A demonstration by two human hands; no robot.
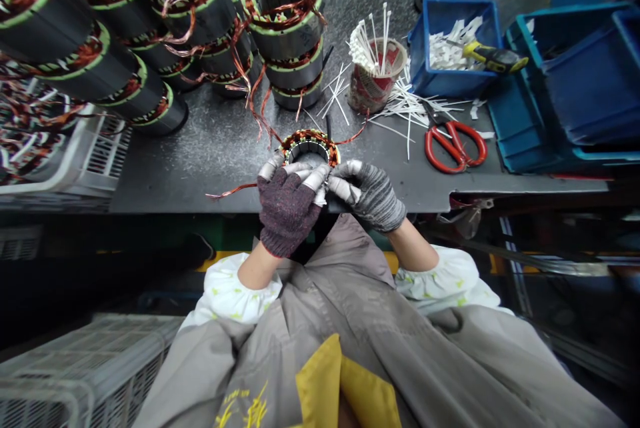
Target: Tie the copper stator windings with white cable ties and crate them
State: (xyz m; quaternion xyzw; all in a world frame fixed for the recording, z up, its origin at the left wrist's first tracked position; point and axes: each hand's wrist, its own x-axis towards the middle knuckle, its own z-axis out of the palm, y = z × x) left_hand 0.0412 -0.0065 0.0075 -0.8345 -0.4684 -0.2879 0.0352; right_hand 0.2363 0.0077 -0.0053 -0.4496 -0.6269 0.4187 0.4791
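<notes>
A motor stator (310, 143) with copper windings stands at the near edge of the grey workbench (210, 148). My left hand (287, 201), in a dark knit glove, is closed over the stator's near side. My right hand (367, 193), in a grey glove, pinches at the stator's near rim beside the left fingers; what it pinches is too small to name. Loose copper leads (230, 191) trail out from the stator to the left.
Stacks of wound stators (287, 21) fill the back and left of the bench. A cup of white ties (375, 68), scattered ties, red scissors (453, 145) and blue bins (453, 48) with a yellow tool lie to the right. White crates stand at left and below.
</notes>
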